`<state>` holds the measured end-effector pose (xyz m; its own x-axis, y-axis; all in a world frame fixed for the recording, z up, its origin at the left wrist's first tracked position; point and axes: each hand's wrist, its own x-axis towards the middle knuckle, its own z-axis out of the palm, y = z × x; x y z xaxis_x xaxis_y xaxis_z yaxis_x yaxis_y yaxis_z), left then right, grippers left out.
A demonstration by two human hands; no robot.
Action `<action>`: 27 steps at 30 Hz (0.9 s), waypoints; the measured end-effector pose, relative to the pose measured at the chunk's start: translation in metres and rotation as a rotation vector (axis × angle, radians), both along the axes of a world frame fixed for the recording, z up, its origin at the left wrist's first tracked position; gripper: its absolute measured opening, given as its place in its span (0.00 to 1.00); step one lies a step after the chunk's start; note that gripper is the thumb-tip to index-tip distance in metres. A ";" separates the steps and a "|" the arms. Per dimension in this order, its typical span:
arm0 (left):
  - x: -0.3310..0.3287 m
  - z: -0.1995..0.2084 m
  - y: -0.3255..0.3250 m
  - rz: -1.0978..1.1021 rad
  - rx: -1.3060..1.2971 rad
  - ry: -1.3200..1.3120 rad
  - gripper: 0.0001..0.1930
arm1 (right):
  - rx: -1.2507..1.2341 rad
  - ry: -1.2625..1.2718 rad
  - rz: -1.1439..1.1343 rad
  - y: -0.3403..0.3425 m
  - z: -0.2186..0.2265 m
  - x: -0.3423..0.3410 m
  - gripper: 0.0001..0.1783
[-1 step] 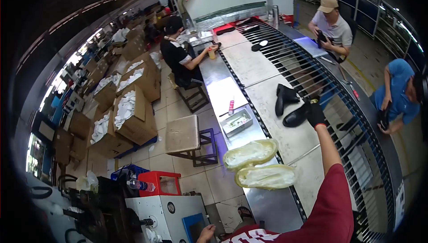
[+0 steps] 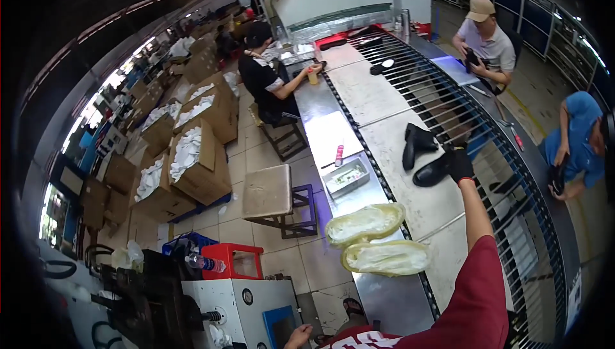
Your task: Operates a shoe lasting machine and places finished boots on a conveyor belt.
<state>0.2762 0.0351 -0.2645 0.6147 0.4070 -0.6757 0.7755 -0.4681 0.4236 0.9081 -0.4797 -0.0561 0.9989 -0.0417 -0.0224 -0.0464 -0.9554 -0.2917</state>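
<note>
Two black boots lie on the light belt of the roller conveyor. My right hand (image 2: 460,162), in a black glove with a red cuff edge, is closed on the upper end of the nearer boot (image 2: 432,171), whose toe points left. Just beyond it, the other boot (image 2: 418,146) touches nothing of mine. At the lower edge my bare left hand (image 2: 299,335) hangs low beside the white machine, fingers loosely bent and partly seen, with nothing visible in it. Two yellowish, white-lined shell-like pieces (image 2: 365,222) rest side by side at the metal table edge, left of my right arm.
A metal tray (image 2: 346,178) and a red-and-white tube (image 2: 339,155) lie on the side table. A stool (image 2: 267,192) stands to the left, near cartons (image 2: 200,173) of white material. One person sits at the far left of the conveyor; two more handle dark items across it.
The whole scene sits slightly farther right in the picture, as the view has turned a little. My right hand keeps its grip on the boot.
</note>
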 end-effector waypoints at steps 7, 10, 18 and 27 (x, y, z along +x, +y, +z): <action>-0.042 -0.002 -0.013 0.186 -0.061 0.028 0.24 | -0.209 -0.324 -0.080 -0.107 -0.106 0.080 0.21; -0.078 -0.014 -0.012 0.375 -0.112 0.148 0.23 | -0.097 -0.422 0.016 -0.106 -0.109 0.091 0.12; -0.060 -0.046 -0.014 0.353 -0.232 0.199 0.14 | 0.058 -0.608 -0.076 -0.157 -0.098 0.084 0.19; -0.080 -0.028 -0.019 0.573 -0.339 0.195 0.16 | -0.331 -0.079 -0.040 -0.034 -0.057 -0.005 0.18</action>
<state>0.1966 0.0161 -0.2923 0.2201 0.3775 -0.8995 0.9379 0.1715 0.3015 0.9027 -0.5132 -0.1132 0.9944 -0.0730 0.0765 -0.0755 -0.9967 0.0301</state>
